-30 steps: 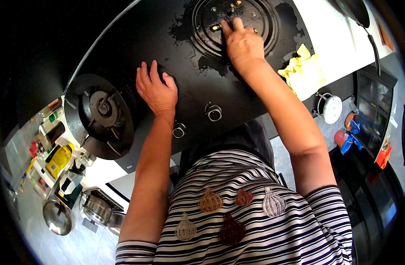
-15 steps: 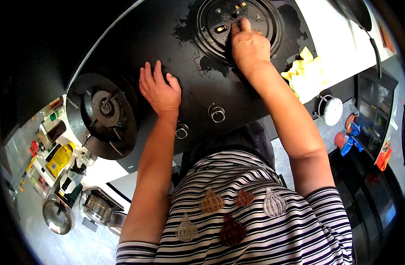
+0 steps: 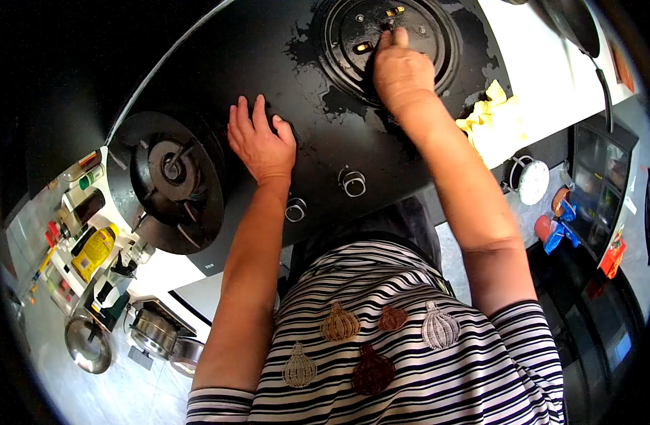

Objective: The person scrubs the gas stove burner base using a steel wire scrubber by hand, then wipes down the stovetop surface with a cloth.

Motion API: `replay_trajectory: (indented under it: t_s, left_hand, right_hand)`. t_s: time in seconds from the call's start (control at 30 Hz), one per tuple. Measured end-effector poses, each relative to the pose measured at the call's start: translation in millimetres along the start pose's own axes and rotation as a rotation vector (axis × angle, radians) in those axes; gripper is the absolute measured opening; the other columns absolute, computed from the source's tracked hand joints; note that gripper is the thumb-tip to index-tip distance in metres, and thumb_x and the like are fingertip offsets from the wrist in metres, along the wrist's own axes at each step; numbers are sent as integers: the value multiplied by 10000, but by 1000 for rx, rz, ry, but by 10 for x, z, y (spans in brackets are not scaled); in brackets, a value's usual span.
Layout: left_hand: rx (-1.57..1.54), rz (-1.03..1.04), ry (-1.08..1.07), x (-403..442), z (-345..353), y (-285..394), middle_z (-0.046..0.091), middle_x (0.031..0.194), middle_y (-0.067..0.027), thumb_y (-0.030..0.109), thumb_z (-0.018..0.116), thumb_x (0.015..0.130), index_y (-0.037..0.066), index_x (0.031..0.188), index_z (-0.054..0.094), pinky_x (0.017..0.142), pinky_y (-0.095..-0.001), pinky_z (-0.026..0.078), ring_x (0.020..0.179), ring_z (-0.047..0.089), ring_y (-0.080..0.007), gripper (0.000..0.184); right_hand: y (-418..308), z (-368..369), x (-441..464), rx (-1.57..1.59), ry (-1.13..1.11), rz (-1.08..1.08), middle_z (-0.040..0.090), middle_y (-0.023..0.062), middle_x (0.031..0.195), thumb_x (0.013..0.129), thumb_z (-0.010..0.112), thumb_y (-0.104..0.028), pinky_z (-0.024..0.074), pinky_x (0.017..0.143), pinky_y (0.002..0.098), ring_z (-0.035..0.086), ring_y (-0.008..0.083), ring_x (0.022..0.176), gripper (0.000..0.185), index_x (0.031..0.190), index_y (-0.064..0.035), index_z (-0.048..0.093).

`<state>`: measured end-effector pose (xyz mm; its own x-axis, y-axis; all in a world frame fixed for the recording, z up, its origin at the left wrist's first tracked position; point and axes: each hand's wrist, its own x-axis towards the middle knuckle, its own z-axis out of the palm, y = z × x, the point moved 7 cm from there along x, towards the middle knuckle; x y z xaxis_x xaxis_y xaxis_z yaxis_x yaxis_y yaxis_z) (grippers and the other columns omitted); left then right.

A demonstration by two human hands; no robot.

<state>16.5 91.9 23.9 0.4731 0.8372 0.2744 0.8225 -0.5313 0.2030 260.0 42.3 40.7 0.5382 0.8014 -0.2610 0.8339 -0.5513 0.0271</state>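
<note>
My left hand [image 3: 262, 142] lies flat on the black cooktop [image 3: 268, 67], fingers stretched and slightly spread, holding nothing. At the uncovered round burner base [image 3: 428, 60], my right hand [image 3: 404, 71] is closed, with its fingertips bunched near the centre. Whatever may be between those fingertips is hidden. Brass-coloured fittings [image 3: 395, 11] show in the base, and wet patches surround it. A crumpled yellow cloth [image 3: 491, 119] rests at the cooktop's right edge, beside my right forearm. Two control knobs [image 3: 353, 183] stand near the front edge.
On the left sits a second burner [image 3: 172, 170] with its pan support. Further left, a yellow bottle [image 3: 96, 253] stands among several containers, with a steel pot [image 3: 153, 333] and a round lid [image 3: 89, 345] lower down. A dark pan [image 3: 569, 25] is at the upper right.
The view has shifted slightly, moving the cooktop a little to the right. My right fingers remain by the burner's centre with a small change of pose. My left hand stays flat.
</note>
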Motion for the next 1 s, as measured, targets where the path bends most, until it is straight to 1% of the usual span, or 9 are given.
replay_trajectory:
  t_s: [0.03,0.07,0.3,0.47,0.57,0.63,0.73,0.87,1.0]
  left_hand:
    - [-3,-4,-4,-3,0,1,479,1412,-151,214,601,847,110,1289,579,1110,-526,307,1343,401,-368,455]
    - [-6,-7,-9,-4,0,2,479,1412,-154,214,600,848,109,1290,577,1110,-527,307,1344,400,-369,455]
    - [7,22,21,-32,-8,13,485,1424,-151,240,569,885,118,1311,567,1086,-531,330,1332,419,-377,443]
    - [16,13,10,-5,-12,7,493,1415,-156,227,574,884,113,1305,567,1079,-532,338,1324,427,-379,436]
    - [9,14,26,-16,-17,17,498,1410,-155,226,580,882,113,1308,565,1079,-533,338,1320,432,-380,440]
    - [10,13,21,-9,-19,16,498,1411,-153,227,584,880,114,1307,566,1081,-531,336,1320,432,-379,442]
    - [11,9,22,-14,-17,1,500,1410,-150,225,589,877,115,1305,569,1084,-528,333,1319,434,-378,442]
    - [0,7,23,-15,-11,10,501,1409,-149,221,587,881,113,1296,576,1088,-528,328,1319,433,-379,429]
    - [-5,12,35,-6,-1,-16,499,1411,-147,220,586,881,116,1298,576,1089,-531,326,1326,424,-377,430]
  right_hand:
    - [-45,4,-1,11,20,35,525,158,1311,918,533,-115,582,772,410,698,314,971,396,1306,-33,535]
    - [-61,57,-16,12,-45,45,454,162,1462,923,496,-101,578,807,392,698,317,986,509,1431,-125,463]
    - [35,-3,-67,-71,33,-4,404,161,1511,900,514,-94,575,814,388,699,340,966,552,1434,-231,482]
    - [21,7,-205,-35,90,-12,396,148,1521,892,526,-102,580,791,377,696,309,962,515,1397,-205,518]
    - [29,60,-342,-56,108,-68,488,110,1425,883,538,-99,582,768,362,681,277,948,489,1366,-180,543]
    - [-44,110,-356,-97,87,-171,559,85,1225,882,567,-130,582,684,359,658,246,904,352,1230,-91,600]
    - [-23,60,-297,-50,213,-123,565,61,1085,873,574,-136,572,645,354,650,225,883,294,1157,-81,632]
    - [-310,195,-420,-132,-38,-169,556,57,1172,875,538,-91,582,640,362,663,227,828,416,1289,-122,572]
    - [-27,133,-370,-66,96,-81,555,66,1197,895,514,-75,584,668,362,679,223,878,445,1333,-143,550]
